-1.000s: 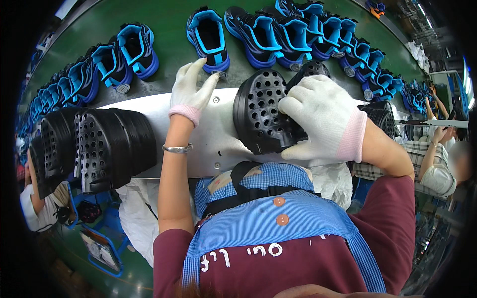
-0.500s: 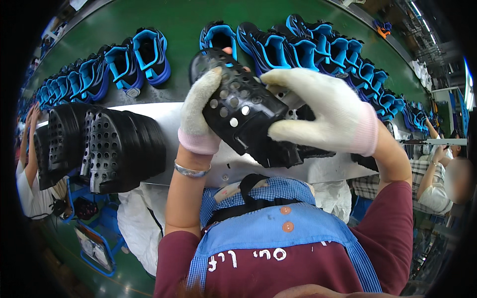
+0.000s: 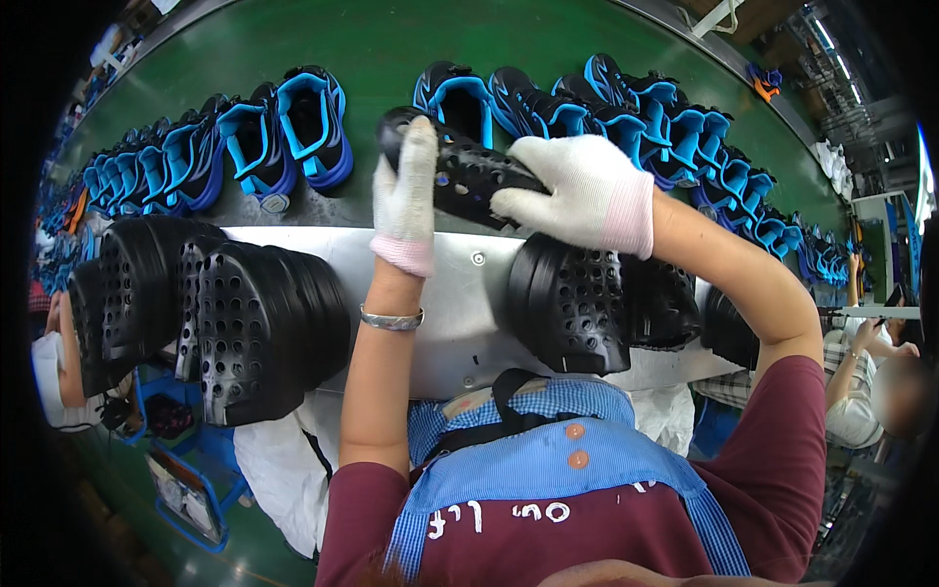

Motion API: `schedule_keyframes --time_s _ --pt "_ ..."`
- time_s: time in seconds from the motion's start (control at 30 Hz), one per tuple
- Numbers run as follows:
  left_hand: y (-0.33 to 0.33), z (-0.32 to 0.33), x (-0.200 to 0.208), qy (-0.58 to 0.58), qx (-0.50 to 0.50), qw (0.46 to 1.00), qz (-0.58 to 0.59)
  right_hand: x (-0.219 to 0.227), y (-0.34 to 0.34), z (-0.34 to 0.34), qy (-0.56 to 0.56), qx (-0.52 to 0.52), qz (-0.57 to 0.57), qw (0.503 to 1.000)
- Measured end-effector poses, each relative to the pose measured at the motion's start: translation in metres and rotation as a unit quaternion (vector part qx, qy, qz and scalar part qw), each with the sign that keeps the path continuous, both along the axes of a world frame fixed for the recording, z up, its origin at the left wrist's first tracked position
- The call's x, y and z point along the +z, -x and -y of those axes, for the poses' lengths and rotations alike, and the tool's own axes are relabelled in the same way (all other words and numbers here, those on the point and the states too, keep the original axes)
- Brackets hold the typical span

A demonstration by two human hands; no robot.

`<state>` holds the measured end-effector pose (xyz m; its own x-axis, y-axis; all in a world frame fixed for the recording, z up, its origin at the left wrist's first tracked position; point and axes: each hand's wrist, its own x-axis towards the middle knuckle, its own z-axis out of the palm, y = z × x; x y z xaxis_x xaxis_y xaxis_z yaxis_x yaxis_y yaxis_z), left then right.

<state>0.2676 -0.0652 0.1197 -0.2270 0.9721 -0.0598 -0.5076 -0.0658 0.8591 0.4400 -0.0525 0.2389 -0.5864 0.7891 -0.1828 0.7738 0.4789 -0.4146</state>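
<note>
Head view: black stack (image 3: 269,328) at nine o'clock; the left hand (image 3: 406,196) grips one end of a holed black piece (image 3: 474,178), just shifted nearer the twelve-o'clock shoe (image 3: 458,103); the right hand (image 3: 577,191) pinches its other end, so work centres there.

Single head-worn fisheye view, near and steeply downward

White lettering (image 3: 530,511), upside down and partly covered by the blue apron (image 3: 548,468), stands on the maroon shirt (image 3: 587,538) at lower centre.
</note>
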Motion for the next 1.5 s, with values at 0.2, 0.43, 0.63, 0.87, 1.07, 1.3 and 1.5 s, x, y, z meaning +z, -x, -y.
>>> schedule_keyframes --time_s 0.2,0.43,0.63,0.87,1.07,1.3,1.5 --pt "0.010 -0.014 -0.045 -0.089 -0.040 0.880 -0.466 -0.014 -0.012 -0.066 0.038 -0.028 0.143 0.989" --pt "-0.007 -0.041 -0.063 -0.130 -0.058 0.774 -0.617 -0.023 0.030 -0.132 0.020 -0.018 0.249 0.968" --pt "-0.007 -0.055 -0.060 -0.060 -0.135 0.764 -0.628 -0.078 0.065 -0.131 -0.049 0.005 0.271 0.961" --pt "-0.005 -0.103 -0.044 0.068 -0.330 0.672 -0.660 -0.129 0.088 -0.157 -0.086 0.008 0.262 0.961" --pt "-0.011 -0.118 -0.044 0.149 -0.394 0.606 -0.675 -0.135 0.089 -0.165 -0.126 -0.024 0.148 0.981" --pt "-0.008 -0.111 -0.036 0.143 -0.367 0.608 -0.689 -0.117 0.091 -0.155 -0.132 0.057 0.295 0.945" --pt "-0.002 -0.131 -0.076 0.213 -0.412 0.625 -0.628 -0.116 0.110 -0.160 -0.146 0.064 0.272 0.949"
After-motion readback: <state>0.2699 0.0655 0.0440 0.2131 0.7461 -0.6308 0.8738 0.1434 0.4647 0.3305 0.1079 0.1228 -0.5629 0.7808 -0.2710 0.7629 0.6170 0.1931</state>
